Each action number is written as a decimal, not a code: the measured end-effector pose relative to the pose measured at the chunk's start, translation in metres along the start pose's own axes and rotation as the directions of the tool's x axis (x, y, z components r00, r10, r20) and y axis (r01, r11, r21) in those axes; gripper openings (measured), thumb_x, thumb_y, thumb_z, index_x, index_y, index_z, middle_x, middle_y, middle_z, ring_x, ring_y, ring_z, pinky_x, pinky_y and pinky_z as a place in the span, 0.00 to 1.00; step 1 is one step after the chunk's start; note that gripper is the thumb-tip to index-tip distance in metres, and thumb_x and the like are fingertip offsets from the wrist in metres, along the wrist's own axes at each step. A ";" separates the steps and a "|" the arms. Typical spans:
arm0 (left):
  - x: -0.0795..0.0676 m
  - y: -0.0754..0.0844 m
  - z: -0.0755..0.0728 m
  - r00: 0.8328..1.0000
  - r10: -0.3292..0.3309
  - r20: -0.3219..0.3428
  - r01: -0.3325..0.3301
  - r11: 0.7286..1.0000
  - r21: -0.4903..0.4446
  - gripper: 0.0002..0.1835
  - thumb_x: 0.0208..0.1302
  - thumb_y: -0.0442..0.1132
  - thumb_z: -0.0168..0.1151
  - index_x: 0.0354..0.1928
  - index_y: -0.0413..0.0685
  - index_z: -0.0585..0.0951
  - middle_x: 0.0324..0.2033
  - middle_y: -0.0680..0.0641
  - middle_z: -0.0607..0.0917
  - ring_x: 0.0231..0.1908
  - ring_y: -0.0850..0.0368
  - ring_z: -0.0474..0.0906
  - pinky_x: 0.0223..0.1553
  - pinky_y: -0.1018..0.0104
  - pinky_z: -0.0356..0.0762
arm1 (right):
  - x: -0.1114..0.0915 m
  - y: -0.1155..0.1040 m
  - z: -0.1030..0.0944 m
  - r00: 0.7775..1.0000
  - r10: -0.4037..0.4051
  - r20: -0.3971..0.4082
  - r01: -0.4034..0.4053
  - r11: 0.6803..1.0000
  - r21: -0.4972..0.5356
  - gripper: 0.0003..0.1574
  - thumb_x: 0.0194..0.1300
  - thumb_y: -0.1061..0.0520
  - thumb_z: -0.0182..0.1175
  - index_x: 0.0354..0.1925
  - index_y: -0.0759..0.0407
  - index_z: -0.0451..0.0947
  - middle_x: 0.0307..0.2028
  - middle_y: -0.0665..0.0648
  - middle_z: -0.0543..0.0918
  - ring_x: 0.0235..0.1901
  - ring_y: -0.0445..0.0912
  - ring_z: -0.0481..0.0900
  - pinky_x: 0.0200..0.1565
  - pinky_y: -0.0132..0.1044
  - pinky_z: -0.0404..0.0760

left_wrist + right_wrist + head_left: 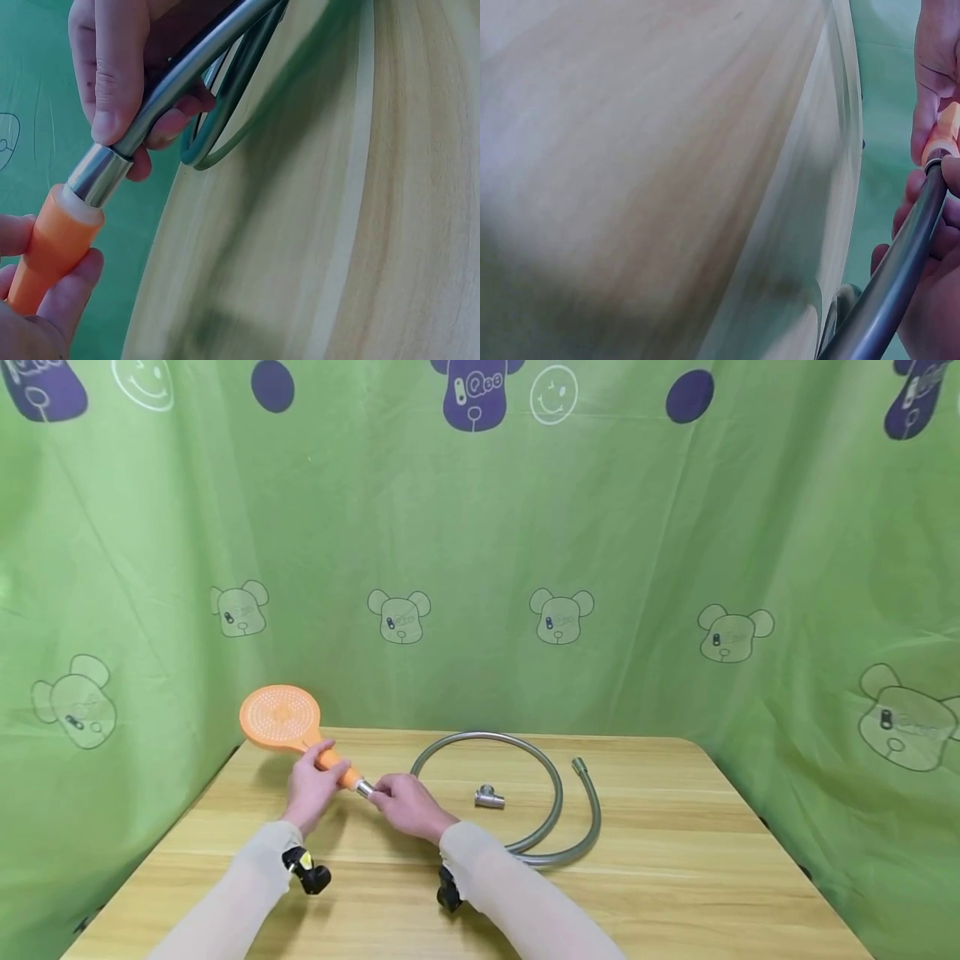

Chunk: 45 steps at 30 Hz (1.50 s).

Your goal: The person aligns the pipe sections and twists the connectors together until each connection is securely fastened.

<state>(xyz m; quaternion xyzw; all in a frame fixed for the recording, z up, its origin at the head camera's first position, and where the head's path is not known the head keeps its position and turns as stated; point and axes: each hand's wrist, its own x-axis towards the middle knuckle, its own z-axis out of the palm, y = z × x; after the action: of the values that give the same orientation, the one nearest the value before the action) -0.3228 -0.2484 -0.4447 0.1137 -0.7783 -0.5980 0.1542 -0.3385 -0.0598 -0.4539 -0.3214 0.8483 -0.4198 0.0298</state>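
Silvery collar on a looping hose meets a disc-faced orange showerhead.

The showerhead is at the left side of the table; the looped hose lies to its right. The fitting lies inside the loop. The cloth is behind the table.

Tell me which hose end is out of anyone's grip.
The far-right end, to the right of the tee. The other end is in the right grip, at the handle of the orange shower head.
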 end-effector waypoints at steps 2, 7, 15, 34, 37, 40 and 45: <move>0.000 0.002 0.000 1.000 0.015 -0.007 -0.015 1.000 0.010 0.33 0.67 0.35 0.65 0.72 0.44 0.68 0.58 0.31 0.74 0.47 0.48 0.79 0.38 0.75 0.83 | 0.001 0.001 -0.001 1.000 0.001 0.018 -0.002 1.000 0.024 0.16 0.75 0.54 0.55 0.39 0.64 0.83 0.20 0.46 0.74 0.17 0.37 0.65 0.18 0.28 0.65; -0.001 0.003 0.000 0.999 0.032 -0.015 -0.032 0.999 0.004 0.32 0.67 0.35 0.65 0.72 0.43 0.68 0.58 0.31 0.74 0.48 0.46 0.80 0.38 0.75 0.84 | 0.002 0.002 -0.001 0.999 0.023 0.040 -0.024 0.999 0.036 0.18 0.76 0.53 0.52 0.40 0.65 0.83 0.19 0.45 0.71 0.17 0.37 0.63 0.18 0.28 0.63; -0.005 0.000 0.002 0.999 0.025 -0.034 -0.027 0.999 -0.042 0.32 0.67 0.34 0.65 0.72 0.43 0.68 0.57 0.31 0.75 0.42 0.53 0.81 0.37 0.75 0.84 | 0.001 0.002 0.002 0.997 0.062 0.040 -0.064 0.997 0.047 0.20 0.76 0.50 0.53 0.41 0.63 0.84 0.17 0.45 0.69 0.16 0.37 0.63 0.17 0.28 0.61; -0.006 0.000 0.001 0.999 0.039 -0.036 -0.040 0.998 -0.049 0.32 0.67 0.34 0.65 0.71 0.42 0.68 0.57 0.31 0.75 0.40 0.54 0.81 0.37 0.73 0.85 | -0.001 0.001 0.002 0.999 0.032 0.037 -0.034 0.998 0.044 0.22 0.72 0.49 0.60 0.31 0.66 0.82 0.15 0.44 0.66 0.16 0.36 0.62 0.18 0.28 0.61; -0.005 -0.002 0.002 0.998 0.043 -0.042 -0.045 0.998 -0.035 0.31 0.66 0.35 0.65 0.71 0.43 0.69 0.56 0.31 0.76 0.41 0.53 0.81 0.37 0.73 0.85 | 0.001 0.001 0.003 0.998 0.058 0.018 -0.059 0.996 0.072 0.17 0.71 0.50 0.62 0.38 0.65 0.84 0.17 0.44 0.69 0.16 0.36 0.63 0.18 0.28 0.62; -0.005 -0.003 0.004 0.998 0.048 -0.048 -0.049 0.998 -0.025 0.31 0.66 0.36 0.66 0.70 0.44 0.70 0.55 0.31 0.76 0.41 0.52 0.81 0.37 0.73 0.85 | 0.002 0.000 0.004 0.991 0.132 -0.003 -0.130 0.981 0.146 0.16 0.68 0.52 0.66 0.47 0.63 0.80 0.22 0.46 0.77 0.17 0.38 0.67 0.18 0.29 0.66; -0.006 -0.003 0.005 0.997 0.051 -0.055 -0.053 0.998 -0.028 0.31 0.66 0.36 0.66 0.70 0.44 0.70 0.54 0.32 0.77 0.41 0.53 0.81 0.37 0.72 0.85 | 0.001 -0.002 0.003 0.981 0.190 -0.045 -0.178 0.965 0.193 0.16 0.63 0.53 0.70 0.42 0.58 0.75 0.28 0.51 0.81 0.18 0.40 0.71 0.18 0.31 0.70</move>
<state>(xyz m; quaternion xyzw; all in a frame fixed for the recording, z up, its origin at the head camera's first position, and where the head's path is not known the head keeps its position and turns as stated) -0.3190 -0.2429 -0.4491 0.1073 -0.7677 -0.6018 0.1922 -0.3375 -0.0639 -0.4542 -0.2235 0.8315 -0.5035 0.0722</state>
